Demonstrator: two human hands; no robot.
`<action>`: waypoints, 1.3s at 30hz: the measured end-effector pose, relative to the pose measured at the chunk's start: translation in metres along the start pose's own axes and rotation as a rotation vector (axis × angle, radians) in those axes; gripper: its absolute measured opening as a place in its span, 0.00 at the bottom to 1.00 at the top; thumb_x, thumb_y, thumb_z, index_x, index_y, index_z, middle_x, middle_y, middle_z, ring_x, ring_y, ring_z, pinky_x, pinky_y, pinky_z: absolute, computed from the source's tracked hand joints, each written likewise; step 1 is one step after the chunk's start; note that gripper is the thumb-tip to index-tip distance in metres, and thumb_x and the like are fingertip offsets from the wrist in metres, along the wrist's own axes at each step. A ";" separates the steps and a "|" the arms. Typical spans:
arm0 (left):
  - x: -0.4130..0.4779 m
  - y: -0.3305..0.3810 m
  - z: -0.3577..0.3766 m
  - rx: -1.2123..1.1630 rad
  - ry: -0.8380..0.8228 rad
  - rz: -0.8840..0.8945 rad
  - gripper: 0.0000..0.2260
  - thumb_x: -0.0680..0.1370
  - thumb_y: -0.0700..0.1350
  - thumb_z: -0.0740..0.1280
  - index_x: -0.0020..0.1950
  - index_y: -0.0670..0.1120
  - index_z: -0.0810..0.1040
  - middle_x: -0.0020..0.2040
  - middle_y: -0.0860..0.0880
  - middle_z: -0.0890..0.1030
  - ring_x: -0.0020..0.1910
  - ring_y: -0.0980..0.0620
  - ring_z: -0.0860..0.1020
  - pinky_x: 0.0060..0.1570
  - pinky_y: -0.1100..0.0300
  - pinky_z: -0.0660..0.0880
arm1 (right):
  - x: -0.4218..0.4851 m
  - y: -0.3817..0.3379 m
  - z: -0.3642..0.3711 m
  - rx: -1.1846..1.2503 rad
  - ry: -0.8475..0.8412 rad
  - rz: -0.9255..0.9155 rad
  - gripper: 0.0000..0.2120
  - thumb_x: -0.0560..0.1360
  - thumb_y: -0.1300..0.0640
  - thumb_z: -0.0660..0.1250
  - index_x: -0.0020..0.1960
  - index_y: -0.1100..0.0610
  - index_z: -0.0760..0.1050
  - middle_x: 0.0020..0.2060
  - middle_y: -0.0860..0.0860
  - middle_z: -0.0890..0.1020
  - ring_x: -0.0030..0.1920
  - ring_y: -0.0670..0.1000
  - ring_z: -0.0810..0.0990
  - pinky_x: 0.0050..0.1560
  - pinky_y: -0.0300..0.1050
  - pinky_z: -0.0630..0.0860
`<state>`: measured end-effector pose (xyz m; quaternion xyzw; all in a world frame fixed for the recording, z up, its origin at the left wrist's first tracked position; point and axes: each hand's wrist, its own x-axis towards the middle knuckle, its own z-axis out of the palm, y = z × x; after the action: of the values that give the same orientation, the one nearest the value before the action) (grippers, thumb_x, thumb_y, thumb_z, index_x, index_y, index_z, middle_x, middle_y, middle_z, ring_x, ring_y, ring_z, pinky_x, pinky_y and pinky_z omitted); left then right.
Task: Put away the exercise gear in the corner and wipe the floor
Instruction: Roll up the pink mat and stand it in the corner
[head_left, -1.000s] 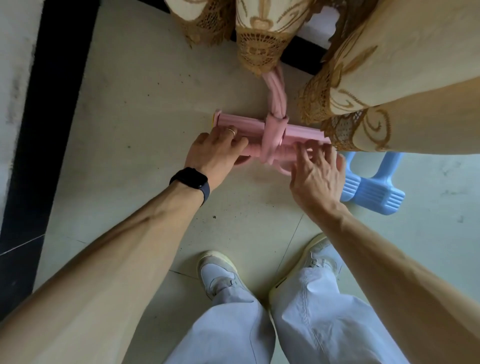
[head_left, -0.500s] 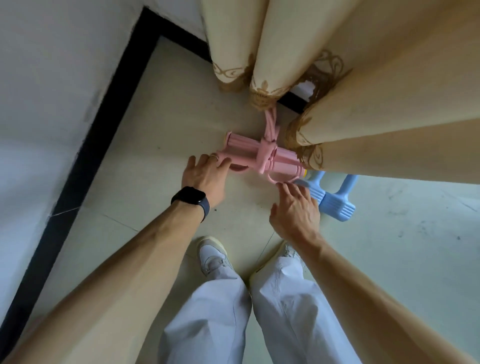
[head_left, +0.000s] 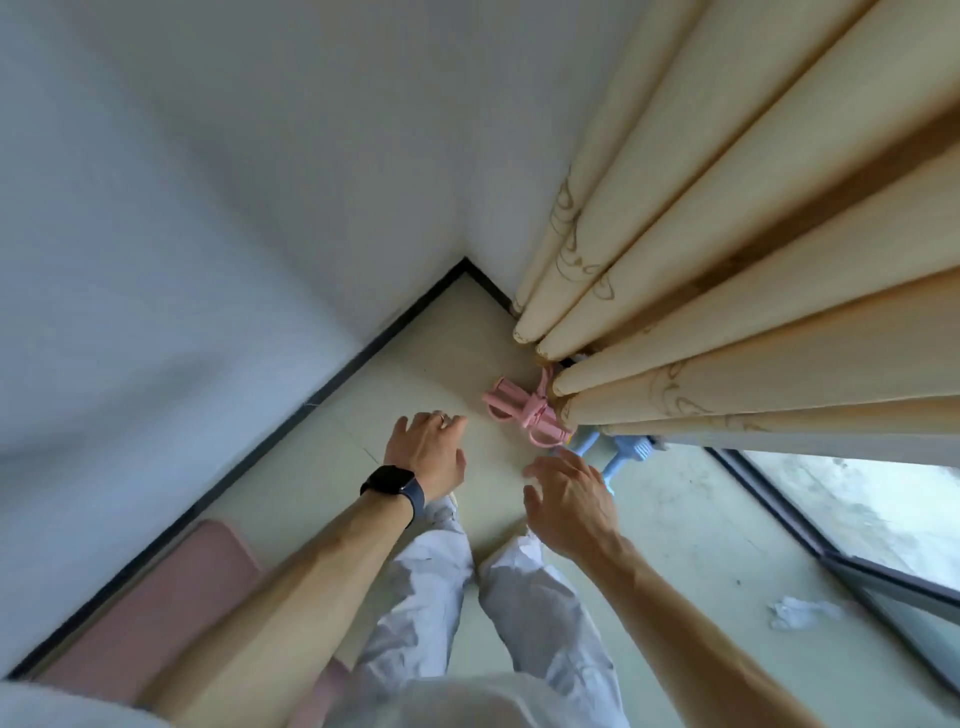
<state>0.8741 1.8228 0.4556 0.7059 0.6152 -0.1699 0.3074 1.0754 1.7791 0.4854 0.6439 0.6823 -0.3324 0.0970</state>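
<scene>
The left hand (head_left: 428, 452) and right hand (head_left: 569, 499) hover with fingers spread, holding nothing. Just beyond them the pink exercise gear (head_left: 524, 413) lies on the floor (head_left: 415, 374) in the corner, against the curtain (head_left: 727, 312) hem, with the blue gear (head_left: 623, 452) beside it.

Single wide-angle head cam, worn high, faces fwd & steeply down into room corner: plain white wall (head_left: 208, 208) top-left, pale tiled floor (head_left: 431, 358) well below, wearer's white-trousered legs (head_left: 535, 623) at bottom edge
</scene>
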 end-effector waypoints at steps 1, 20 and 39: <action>-0.021 -0.002 -0.019 -0.027 0.031 -0.021 0.20 0.79 0.48 0.60 0.71 0.51 0.67 0.68 0.49 0.74 0.68 0.46 0.70 0.67 0.48 0.65 | -0.014 -0.012 -0.023 -0.013 0.037 -0.036 0.12 0.76 0.53 0.64 0.57 0.51 0.81 0.60 0.46 0.82 0.68 0.52 0.73 0.66 0.49 0.71; -0.371 0.025 -0.017 -0.309 0.738 -0.728 0.19 0.80 0.52 0.60 0.72 0.54 0.71 0.66 0.53 0.78 0.67 0.50 0.73 0.69 0.49 0.66 | -0.177 -0.134 -0.123 -0.112 0.273 -0.999 0.20 0.76 0.43 0.56 0.62 0.46 0.79 0.61 0.43 0.81 0.70 0.52 0.73 0.68 0.54 0.72; -0.853 0.152 0.274 -0.522 1.001 -1.686 0.18 0.79 0.51 0.63 0.69 0.54 0.75 0.64 0.49 0.79 0.61 0.46 0.77 0.62 0.51 0.72 | -0.587 -0.257 0.107 -0.241 -0.173 -1.878 0.18 0.80 0.43 0.58 0.66 0.44 0.76 0.65 0.42 0.79 0.73 0.49 0.69 0.72 0.57 0.68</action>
<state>0.9020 0.9871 0.8106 -0.0575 0.9888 0.1236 -0.0610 0.8908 1.2522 0.8179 -0.2088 0.9412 -0.2485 -0.0938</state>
